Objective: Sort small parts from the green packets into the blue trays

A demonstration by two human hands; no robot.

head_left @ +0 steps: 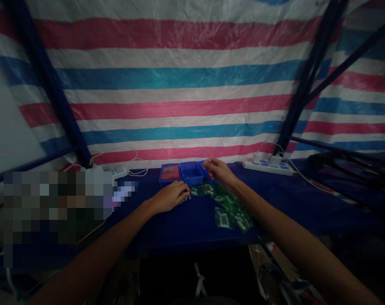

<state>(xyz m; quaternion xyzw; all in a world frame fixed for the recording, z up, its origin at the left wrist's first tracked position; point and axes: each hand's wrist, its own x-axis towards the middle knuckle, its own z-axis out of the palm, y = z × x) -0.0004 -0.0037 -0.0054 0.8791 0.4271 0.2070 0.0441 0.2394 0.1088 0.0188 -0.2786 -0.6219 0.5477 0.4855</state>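
Observation:
My left hand (171, 195) rests on the dark blue table (186, 224), fingers curled over a small green packet at the near edge of the pile. My right hand (218, 170) reaches over the rightmost of three blue bins (202, 166), its fingers pinched together; what they hold is too small to make out. The left bin (169, 173) holds something red, and the middle bin (191, 172) looks dark inside. A heap of green packets with small parts (233, 212) lies on the table under my right forearm.
A white power strip (268, 165) with plugs lies at the back right, another one (116, 171) with white cables at the back left. A striped tarp (179, 84) hangs behind the table, framed by dark blue poles. A blurred patch covers the left side.

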